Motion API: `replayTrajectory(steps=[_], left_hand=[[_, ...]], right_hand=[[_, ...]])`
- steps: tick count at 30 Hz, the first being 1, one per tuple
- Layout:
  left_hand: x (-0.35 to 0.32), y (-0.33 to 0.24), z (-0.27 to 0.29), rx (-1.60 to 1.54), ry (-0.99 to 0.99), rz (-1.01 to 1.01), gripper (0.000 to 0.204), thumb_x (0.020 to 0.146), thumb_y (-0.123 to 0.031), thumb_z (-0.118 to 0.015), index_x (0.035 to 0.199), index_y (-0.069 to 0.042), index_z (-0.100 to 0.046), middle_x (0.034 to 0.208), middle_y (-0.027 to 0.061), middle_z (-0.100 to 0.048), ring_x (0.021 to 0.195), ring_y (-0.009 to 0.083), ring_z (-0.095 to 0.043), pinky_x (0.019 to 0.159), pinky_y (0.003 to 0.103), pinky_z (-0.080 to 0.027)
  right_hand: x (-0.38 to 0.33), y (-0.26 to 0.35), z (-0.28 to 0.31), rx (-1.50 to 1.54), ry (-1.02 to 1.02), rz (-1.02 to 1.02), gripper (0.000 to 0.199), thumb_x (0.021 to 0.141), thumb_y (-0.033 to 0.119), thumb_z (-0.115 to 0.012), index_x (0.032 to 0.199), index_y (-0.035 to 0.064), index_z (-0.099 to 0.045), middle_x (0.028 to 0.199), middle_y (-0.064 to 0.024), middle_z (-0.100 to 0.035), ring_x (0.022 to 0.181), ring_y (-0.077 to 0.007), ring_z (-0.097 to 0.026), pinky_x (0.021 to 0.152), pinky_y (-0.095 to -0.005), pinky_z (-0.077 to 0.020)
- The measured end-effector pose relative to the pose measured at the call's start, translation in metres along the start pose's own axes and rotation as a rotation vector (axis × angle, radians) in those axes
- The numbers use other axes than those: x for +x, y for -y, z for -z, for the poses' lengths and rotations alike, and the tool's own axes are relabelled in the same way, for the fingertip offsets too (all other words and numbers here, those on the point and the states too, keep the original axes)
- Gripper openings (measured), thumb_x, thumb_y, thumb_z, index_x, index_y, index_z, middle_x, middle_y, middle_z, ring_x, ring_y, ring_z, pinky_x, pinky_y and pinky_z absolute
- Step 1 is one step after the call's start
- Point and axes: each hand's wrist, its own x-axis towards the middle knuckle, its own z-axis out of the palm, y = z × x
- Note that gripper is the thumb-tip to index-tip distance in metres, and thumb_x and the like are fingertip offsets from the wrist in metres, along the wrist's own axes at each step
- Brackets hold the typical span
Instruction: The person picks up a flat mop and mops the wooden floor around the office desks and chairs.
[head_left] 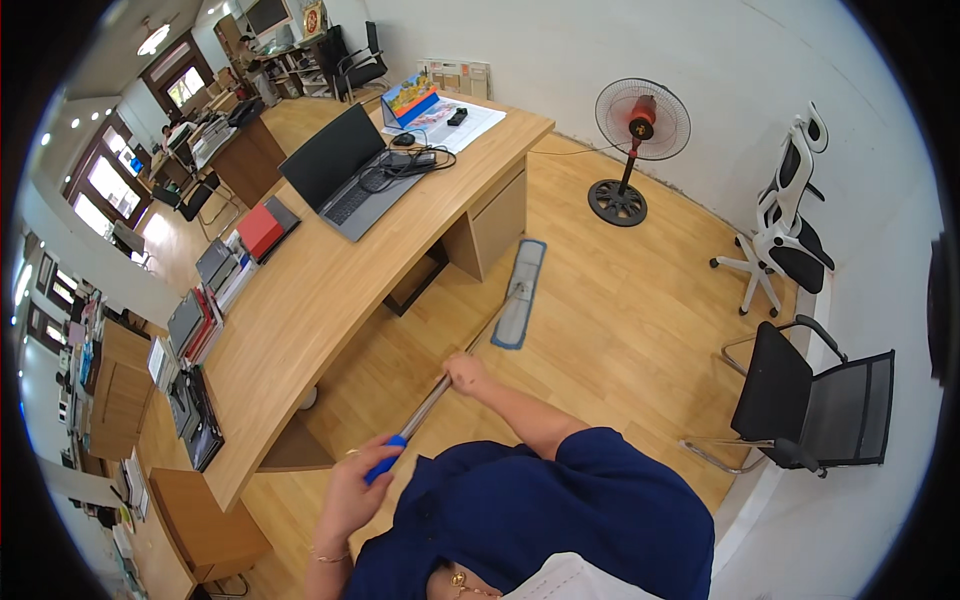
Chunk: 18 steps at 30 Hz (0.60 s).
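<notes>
In the head view, looking down past the wearer's navy top [540, 500], two bare hands gripped the pole of a flat mop [430, 400]. The left hand [352, 490], the nearer of the two to the body, was closed around the blue grip at the pole's top end; the right hand [466, 374] was wrapped around the metal shaft further down, and so was the hand closer to the mop head [512, 318]. From both hands the mop head lay ahead and to the right, with the pole slanting away to meet it near its middle. The head was a long, narrow grey pad with a blue fringe; its long axis ran mostly away from the wearer, its far end leaning slightly right, at an angle to the pole. It lay flat on the floor [630, 300], a pale wood-plank surface, near the drawer unit [497, 228] under the desk [290, 325]. That light wood desk stretched along the left side, bearing an open laptop [352, 205], a tangle of black cable [437, 160], a desk calendar [408, 98] and folders along its far left edge. Against the white wall beyond stood a black and red pedestal fan [641, 128]; to the right were a white-framed swivel chair [790, 215] and a black mesh-backed chair [776, 385]. More desks and a distant person [258, 72] showed at upper left.
</notes>
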Motion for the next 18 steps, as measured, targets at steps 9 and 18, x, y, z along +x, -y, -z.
replayTrajectory(steps=[9, 18], left_hand=[[-0.116, -0.017, 0.137, 0.398, 0.342, 0.446, 0.048, 0.069, -0.005, -0.068, 0.117, -0.012, -0.060, 0.079, 0.0155, -0.066, 0.067, 0.0266, -0.063, 0.065, 0.037, -0.049], [-0.050, -0.015, 0.060, 0.866, 0.432, 0.221, 0.050, 0.072, -0.016, -0.065, 0.120, -0.016, -0.055, 0.069, 0.0148, -0.062, 0.064, 0.0345, -0.061, 0.059, 0.045, -0.047]], right_hand=[[-0.061, 0.188, -0.007, 0.196, 0.453, 0.220, 0.017, 0.068, 0.027, -0.060, 0.065, 0.0098, -0.061, 0.067, -0.0147, -0.061, 0.064, -0.0361, -0.060, 0.052, -0.0465, -0.0466], [-0.051, 0.091, 0.009, 0.084, 0.145, 0.126, 0.013, 0.072, 0.026, -0.057, 0.069, 0.0154, -0.064, 0.070, -0.0105, -0.063, 0.068, -0.0329, -0.061, 0.055, -0.0431, -0.0477]])
